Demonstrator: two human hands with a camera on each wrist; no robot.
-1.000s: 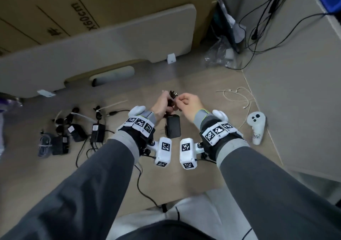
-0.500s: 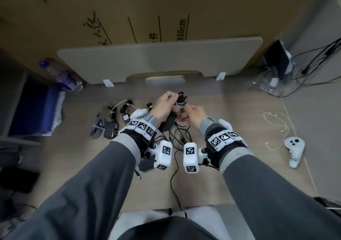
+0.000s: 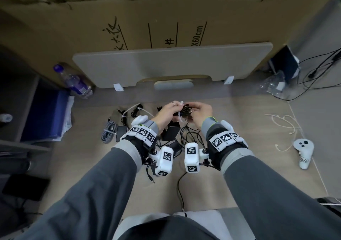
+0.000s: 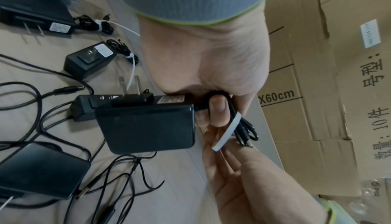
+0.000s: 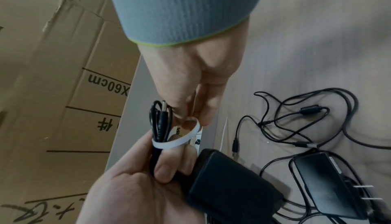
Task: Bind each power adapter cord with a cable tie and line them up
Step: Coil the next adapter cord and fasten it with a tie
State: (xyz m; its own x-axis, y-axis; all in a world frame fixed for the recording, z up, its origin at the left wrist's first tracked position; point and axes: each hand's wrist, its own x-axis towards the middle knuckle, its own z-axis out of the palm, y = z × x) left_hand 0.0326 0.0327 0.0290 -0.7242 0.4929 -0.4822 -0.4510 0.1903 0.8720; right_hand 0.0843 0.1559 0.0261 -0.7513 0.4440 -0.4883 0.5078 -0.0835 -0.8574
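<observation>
The left hand (image 3: 167,113) was clenched round the coiled cord (image 5: 158,124) of a black power adapter (image 4: 148,125), thumb pressed on the coil. The right hand (image 3: 200,111) pinched the free end of a white cable tie (image 5: 180,139) between its fingertips (image 5: 203,115).

Against the frame half a second earlier, where the tie appeared only as a thin strip at the left fingers, a loop had now been drawn round the coil; against the frame a second earlier, the adapter body was seen hanging nearer the left wrist. By judgement, the binding of this cord was under way but not cinched: the loop stood wide, with a gap beside the cord.

The bundle was held above the middle of the desk (image 3: 239,129), its long axis running left to right in the head view, the barrel plug (image 4: 246,141) pointing right toward the right hand, the adapter body hanging at the near-left end.

To the left on the desk lay adapters already tied (image 4: 88,60); under the wrists lay loose cords (image 5: 306,110) and another adapter (image 5: 325,184), unbound.
</observation>
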